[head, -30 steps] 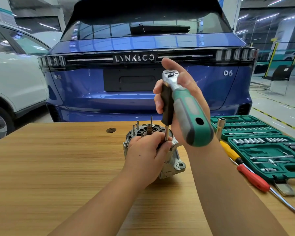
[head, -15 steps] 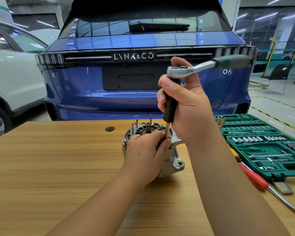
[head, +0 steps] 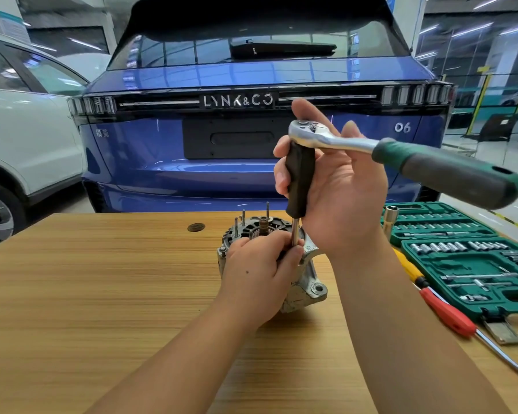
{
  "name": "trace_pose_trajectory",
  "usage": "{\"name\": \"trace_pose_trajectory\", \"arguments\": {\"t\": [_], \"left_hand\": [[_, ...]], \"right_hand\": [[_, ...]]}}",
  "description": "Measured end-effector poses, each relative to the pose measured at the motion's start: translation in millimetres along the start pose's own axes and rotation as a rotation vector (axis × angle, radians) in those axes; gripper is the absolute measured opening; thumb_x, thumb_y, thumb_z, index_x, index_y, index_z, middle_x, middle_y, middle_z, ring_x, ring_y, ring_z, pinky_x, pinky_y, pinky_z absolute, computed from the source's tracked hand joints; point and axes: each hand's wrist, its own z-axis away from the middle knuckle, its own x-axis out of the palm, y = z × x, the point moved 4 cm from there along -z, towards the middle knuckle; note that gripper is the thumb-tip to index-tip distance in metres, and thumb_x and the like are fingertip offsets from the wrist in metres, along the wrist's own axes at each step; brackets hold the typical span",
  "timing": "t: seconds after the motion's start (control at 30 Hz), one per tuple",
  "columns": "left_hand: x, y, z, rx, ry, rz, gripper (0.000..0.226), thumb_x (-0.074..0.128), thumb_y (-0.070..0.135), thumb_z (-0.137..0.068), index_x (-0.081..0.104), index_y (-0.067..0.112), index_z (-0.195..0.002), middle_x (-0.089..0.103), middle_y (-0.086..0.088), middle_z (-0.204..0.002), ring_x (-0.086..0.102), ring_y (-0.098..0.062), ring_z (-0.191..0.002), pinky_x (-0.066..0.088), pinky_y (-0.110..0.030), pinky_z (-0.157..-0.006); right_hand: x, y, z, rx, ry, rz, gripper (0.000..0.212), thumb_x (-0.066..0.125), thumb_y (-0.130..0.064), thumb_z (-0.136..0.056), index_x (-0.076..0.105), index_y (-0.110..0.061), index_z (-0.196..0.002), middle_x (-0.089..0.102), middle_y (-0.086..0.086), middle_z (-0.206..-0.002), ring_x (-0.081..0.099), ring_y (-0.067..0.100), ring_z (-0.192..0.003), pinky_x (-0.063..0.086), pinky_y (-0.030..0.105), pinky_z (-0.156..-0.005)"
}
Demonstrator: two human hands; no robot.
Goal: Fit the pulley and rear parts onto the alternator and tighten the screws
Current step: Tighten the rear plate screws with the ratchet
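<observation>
Right hand (head: 338, 186) grips ratchet (head: 401, 153) — socket case (head: 461, 306) (sockets inside) beside.

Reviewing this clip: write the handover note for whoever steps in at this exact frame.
Left hand steadies the grey metal alternator on the wooden table, fingers pinching the driver's steel shaft.
Right hand holds the black-handled driver upright, with the green-handled ratchet on top, handle pointing right.
Done: tool is seated on a rear screw.
Left: tighten the screws; rear studs are bare; pulley not visible.

Blue car (head: 251, 162) behind table (head: 87, 294); white car (head: 27, 144) left.
</observation>
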Motion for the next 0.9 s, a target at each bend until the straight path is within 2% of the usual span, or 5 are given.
{"name": "trace_pose_trajectory", "arguments": {"t": [0.17, 0.3, 0.53, 0.67, 0.9], "left_hand": [[0, 2, -2, -0.006, -0.012, 0.006, 0.017, 0.048, 0.038, -0.103, 0.064, 0.034, -0.098, 0.063, 0.019, -0.081, 0.053, 0.001, -0.08, 0.035, -0.043, -0.103], [-1, 3, -1, -0.01, -0.039, -0.016, 0.024, 0.046, 0.041, -0.103, 0.068, 0.033, -0.109, 0.069, 0.019, -0.091, 0.058, 0.001, -0.087, 0.032, -0.042, -0.107], [-3, 6, -1, -0.007, -0.028, 0.014, 0.014, 0.049, 0.039, -0.103, 0.061, 0.038, -0.095, 0.062, 0.022, -0.075, 0.052, 0.011, -0.082, 0.032, -0.036, -0.099], [-3, 8, 0, -0.015, -0.041, 0.007, 0.018, 0.046, 0.037, -0.102, 0.052, 0.04, -0.086, 0.056, 0.021, -0.068, 0.052, 0.005, -0.073, 0.035, -0.039, -0.099], [-6, 7, 1, -0.035, -0.023, 0.055, 0.038, 0.049, 0.035, -0.102, 0.042, 0.039, -0.065, 0.056, 0.019, -0.061, 0.055, -0.002, -0.07, 0.046, -0.051, -0.092]], "right_hand": [[2, -2, 3, -0.046, 0.23, 0.151, 0.038, 0.059, -0.031, -0.092, 0.052, -0.016, -0.126, 0.058, -0.001, -0.076, 0.048, 0.015, -0.061, 0.041, 0.027, -0.058], [-2, -7, 5, -0.141, 0.433, 0.378, 0.012, 0.071, -0.021, -0.092, 0.062, -0.013, -0.092, 0.044, -0.006, -0.059, 0.03, 0.013, -0.05, 0.029, 0.025, -0.046], [-3, -2, 3, -0.066, 0.137, 0.215, 0.037, 0.061, -0.002, -0.093, 0.054, -0.018, -0.126, 0.051, -0.001, -0.075, 0.043, 0.012, -0.059, 0.042, 0.023, -0.06], [8, 0, 3, -0.255, 0.111, 0.394, 0.041, 0.059, 0.002, -0.095, 0.053, -0.023, -0.127, 0.05, 0.003, -0.077, 0.045, 0.014, -0.061, 0.046, 0.024, -0.062], [2, 3, 0, -0.15, 0.089, 0.259, 0.043, 0.052, 0.004, -0.095, 0.063, -0.027, -0.123, 0.057, 0.008, -0.077, 0.044, 0.022, -0.059, 0.042, 0.029, -0.053]]}}
